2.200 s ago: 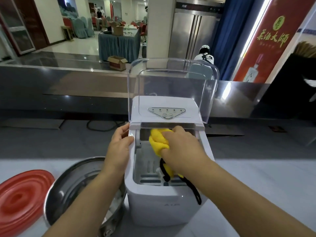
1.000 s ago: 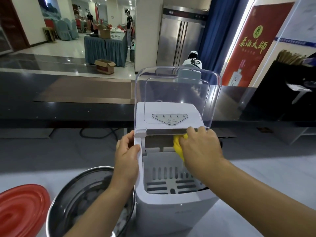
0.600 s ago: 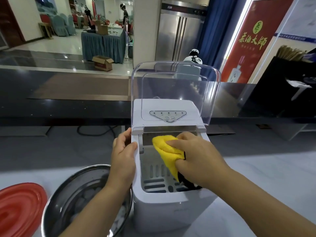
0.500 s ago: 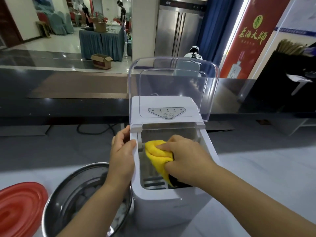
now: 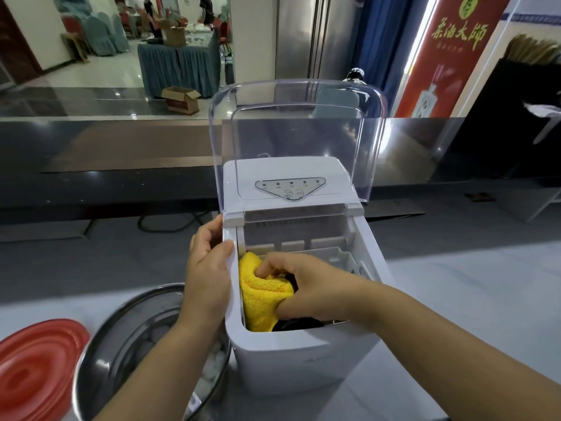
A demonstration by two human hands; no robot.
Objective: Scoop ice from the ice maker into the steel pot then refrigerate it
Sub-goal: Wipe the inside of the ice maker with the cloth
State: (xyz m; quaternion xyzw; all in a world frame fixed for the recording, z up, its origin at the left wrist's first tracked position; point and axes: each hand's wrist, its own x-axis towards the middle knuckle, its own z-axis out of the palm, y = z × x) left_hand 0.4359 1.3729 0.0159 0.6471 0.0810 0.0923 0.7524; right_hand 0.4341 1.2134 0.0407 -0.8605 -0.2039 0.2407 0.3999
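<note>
A white ice maker [image 5: 303, 369] stands in front of me with its clear lid [image 5: 297, 132] raised upright. My right hand [image 5: 309, 287] is inside its open bin, gripping a yellow cloth [image 5: 261, 290] against the bin's left wall. My left hand [image 5: 206, 275] grips the ice maker's left top edge, thumb over the rim. The steel pot [image 5: 121, 360] sits to the lower left of the machine, with white ice visible inside under my left forearm.
A red lid [image 5: 33, 369] lies on the white table at the far left. A dark counter [image 5: 106, 183] runs behind the ice maker. A tall steel refrigerator [image 5: 315, 34] stands in the background, beside a blue curtain and a red banner [image 5: 449, 56].
My right hand has wiped the yellow cloth from the bin's upper back edge down and leftward, deeper into the bin. My left hand has stayed on the left edge.
</note>
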